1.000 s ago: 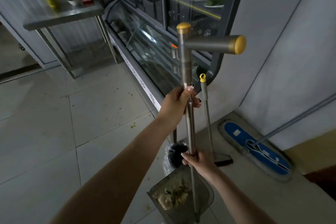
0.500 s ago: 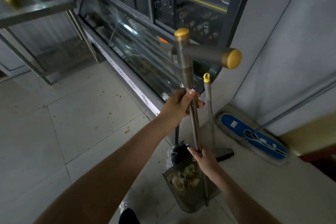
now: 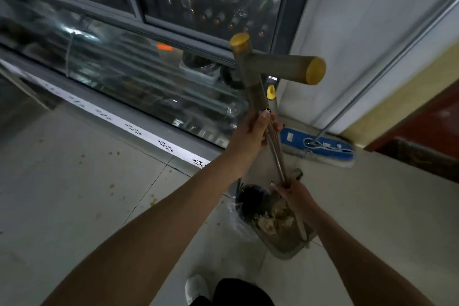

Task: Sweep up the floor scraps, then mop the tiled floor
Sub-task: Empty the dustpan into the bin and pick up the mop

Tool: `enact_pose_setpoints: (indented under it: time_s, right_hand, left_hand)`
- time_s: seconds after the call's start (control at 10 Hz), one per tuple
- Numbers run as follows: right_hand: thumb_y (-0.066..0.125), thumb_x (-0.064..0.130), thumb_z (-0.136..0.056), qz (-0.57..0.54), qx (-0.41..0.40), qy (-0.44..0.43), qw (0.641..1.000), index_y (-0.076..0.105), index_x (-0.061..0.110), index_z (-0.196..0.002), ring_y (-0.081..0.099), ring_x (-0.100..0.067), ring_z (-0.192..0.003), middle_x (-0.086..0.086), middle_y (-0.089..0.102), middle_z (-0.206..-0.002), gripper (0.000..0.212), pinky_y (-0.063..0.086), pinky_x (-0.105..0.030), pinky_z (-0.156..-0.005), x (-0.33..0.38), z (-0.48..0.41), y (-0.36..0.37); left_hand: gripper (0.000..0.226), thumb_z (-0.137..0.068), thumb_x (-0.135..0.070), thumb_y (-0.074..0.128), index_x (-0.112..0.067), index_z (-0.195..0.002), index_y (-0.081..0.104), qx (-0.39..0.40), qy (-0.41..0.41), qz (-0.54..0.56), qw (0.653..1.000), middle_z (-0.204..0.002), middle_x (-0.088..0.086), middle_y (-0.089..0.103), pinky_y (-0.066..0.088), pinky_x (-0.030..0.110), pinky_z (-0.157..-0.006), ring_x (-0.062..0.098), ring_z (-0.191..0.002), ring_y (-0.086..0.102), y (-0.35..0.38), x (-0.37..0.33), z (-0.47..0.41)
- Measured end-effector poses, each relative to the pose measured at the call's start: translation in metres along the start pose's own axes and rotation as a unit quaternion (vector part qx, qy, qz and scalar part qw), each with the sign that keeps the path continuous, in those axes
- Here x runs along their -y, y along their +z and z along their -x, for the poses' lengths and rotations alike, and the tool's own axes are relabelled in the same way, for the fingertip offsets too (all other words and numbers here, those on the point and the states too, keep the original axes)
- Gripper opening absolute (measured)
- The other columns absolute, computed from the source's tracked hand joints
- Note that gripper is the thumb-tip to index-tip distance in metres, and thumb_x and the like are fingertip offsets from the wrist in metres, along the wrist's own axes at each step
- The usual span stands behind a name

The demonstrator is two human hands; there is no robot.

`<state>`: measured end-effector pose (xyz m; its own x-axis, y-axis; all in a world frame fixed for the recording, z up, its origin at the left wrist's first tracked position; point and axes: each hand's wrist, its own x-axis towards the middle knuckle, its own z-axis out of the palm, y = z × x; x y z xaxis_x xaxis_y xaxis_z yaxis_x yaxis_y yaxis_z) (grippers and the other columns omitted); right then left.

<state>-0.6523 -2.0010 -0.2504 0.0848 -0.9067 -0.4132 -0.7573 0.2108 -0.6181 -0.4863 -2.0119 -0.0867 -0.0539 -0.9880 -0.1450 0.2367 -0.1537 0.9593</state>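
A long-handled grey dustpan holds pale food scraps and tilts over a bin lined with a black bag. Its metal handle ends in a T grip with yellow caps. My left hand is closed around the upper shaft. My right hand grips the shaft lower down, just above the pan. A broom handle with a yellow tip leans behind the shaft. A flat blue mop lies on the tiles by the wall, its pole slanting up to the right.
A glass-fronted display fridge runs along the left and back. Small yellow scraps dot the tiled floor. A white wall stands at right, with a dark red doorway beyond. My shoe shows at the bottom.
The view has turned right and down, closer to the fridge. The dustpan has tipped further toward the bin. Both hands keep their grip on the shaft.
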Motion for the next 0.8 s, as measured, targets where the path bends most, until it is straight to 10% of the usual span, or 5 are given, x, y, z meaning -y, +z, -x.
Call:
enact_pose_setpoints:
  time_s: [0.5,0.7,0.8]
  right_hand:
    - [0.063,0.028,-0.090,-0.017,0.000,0.040,0.999,0.036,0.036,-0.067,0.039,0.005,-0.056,0.014,0.042,-0.061,0.036,0.035,-0.005,-0.048,0.026,-0.037,0.058]
    - [0.055,0.030,-0.093,0.004,0.026,-0.002,1.000,0.053,0.015,-0.100,0.046,-0.005,-0.068,-0.001,0.054,-0.090,0.016,0.038,-0.015,-0.064,0.041,-0.056,0.095]
    - [0.047,0.019,-0.097,-0.142,0.061,0.160,0.975,0.058,-0.001,-0.105,0.052,-0.009,-0.065,-0.012,0.059,-0.092,0.024,0.040,-0.014,-0.059,0.068,-0.065,0.118]
  left_hand:
    - [0.015,-0.093,-0.013,0.053,-0.019,-0.079,0.055,-0.019,-0.106,-0.092,0.990,-0.087,0.007,0.066,0.046,0.053,-0.096,0.031,-0.099,0.062,-0.075,0.028,-0.041]
    - [0.014,-0.085,-0.007,0.064,-0.020,-0.079,0.060,-0.054,-0.175,-0.062,0.981,-0.090,0.012,0.068,0.049,0.054,-0.093,0.035,-0.099,0.064,-0.121,0.049,-0.053]
    - [0.014,-0.087,-0.007,0.061,-0.017,-0.078,0.063,-0.062,-0.202,-0.043,0.977,-0.085,0.006,0.070,0.055,0.042,-0.085,0.026,-0.094,0.066,-0.145,0.062,-0.055]
